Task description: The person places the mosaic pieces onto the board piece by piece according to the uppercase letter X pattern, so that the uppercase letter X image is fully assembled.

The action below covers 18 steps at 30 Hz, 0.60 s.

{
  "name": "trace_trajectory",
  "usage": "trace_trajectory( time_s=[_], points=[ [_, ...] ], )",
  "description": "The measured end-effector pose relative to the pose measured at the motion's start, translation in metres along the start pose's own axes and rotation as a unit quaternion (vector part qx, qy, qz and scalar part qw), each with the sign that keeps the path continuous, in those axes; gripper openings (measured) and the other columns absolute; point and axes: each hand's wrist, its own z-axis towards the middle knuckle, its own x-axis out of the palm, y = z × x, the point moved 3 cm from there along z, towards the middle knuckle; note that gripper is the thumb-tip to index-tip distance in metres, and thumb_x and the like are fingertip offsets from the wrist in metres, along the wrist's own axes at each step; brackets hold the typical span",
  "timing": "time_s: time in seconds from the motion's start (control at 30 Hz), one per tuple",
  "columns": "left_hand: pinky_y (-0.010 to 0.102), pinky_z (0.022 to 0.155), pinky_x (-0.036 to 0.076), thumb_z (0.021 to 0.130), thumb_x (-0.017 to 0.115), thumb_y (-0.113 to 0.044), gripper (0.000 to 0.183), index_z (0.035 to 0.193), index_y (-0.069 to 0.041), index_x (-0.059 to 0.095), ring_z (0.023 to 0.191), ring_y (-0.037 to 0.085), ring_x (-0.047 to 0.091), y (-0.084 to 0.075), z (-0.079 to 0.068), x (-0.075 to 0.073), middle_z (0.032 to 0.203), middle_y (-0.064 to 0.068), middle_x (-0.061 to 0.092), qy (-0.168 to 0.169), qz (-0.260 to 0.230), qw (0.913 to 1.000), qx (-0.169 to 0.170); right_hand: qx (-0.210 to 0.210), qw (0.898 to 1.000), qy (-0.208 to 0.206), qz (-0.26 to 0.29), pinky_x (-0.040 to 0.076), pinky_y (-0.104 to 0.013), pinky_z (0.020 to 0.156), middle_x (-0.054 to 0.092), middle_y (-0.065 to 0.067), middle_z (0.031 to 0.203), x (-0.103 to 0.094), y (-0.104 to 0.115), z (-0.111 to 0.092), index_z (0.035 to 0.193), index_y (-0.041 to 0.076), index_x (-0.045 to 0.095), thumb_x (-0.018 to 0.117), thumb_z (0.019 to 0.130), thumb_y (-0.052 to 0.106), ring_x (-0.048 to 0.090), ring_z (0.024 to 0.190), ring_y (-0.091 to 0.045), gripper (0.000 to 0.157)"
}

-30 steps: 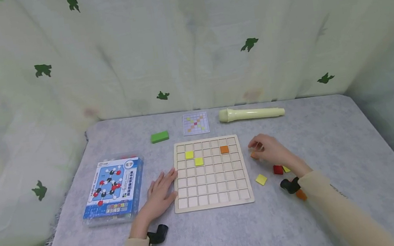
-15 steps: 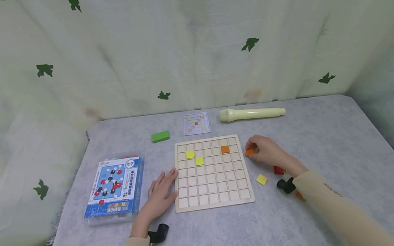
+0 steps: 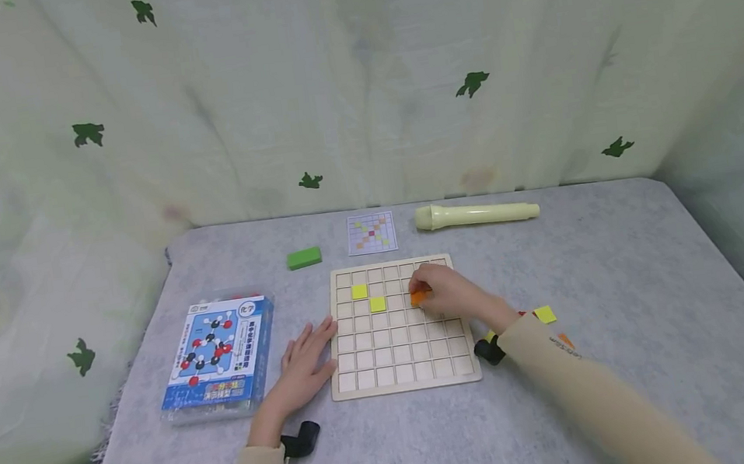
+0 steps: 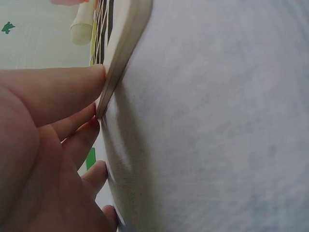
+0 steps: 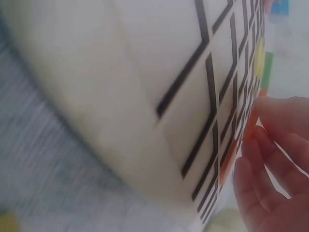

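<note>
A light wooden grid board lies on the cloth-covered table. Two yellow tiles sit in cells at its upper left. My left hand rests on the table with fingertips against the board's left edge; in the left wrist view the thumb touches that edge. Over the board's upper right, my right hand pinches an orange tile between thumb and fingers, at the grid surface. A second orange tile, lying in the grid, shows in the right wrist view; the hand hides it from the head view.
Loose yellow tiles, an orange tile and a partly hidden red one lie right of the board. Behind it are a pattern card, a green block and a pale microphone-shaped stick. A blue boxed set stands left.
My right hand has picked up the orange tile beside the board and carried it left, over the grid. The left hand has stayed at the board's edge.
</note>
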Motion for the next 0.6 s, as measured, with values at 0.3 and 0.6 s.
trace_trajectory(
  time_s=[0.3, 0.6],
  points=[
    [0.058, 0.109, -0.005, 0.098, 0.053, -0.014, 0.059, 0.151, -0.007, 0.027, 0.144, 0.036, 0.002, 0.002, 0.001, 0.0, 0.157, 0.01, 0.019, 0.005, 0.0, 0.9999, -0.012, -0.021, 0.998, 0.017, -0.062, 0.044, -0.035, 0.084, 0.059, 0.0, 0.089, 0.01, 0.01, 0.011, 0.094, 0.006, 0.066, 0.067, 0.082, -0.002, 0.053, 0.087, -0.02, 0.015],
    [0.059, 0.109, -0.006, 0.098, 0.053, -0.015, 0.059, 0.151, -0.007, 0.027, 0.143, 0.037, 0.002, 0.002, 0.0, 0.0, 0.158, 0.009, 0.018, 0.004, -0.001, 1.0, -0.008, 0.015, 0.999, -0.001, -0.033, 0.046, -0.034, 0.082, 0.062, -0.002, 0.095, 0.0, 0.006, 0.003, 0.099, 0.006, 0.067, 0.064, 0.083, -0.001, 0.055, 0.09, -0.019, 0.018]
  ],
)
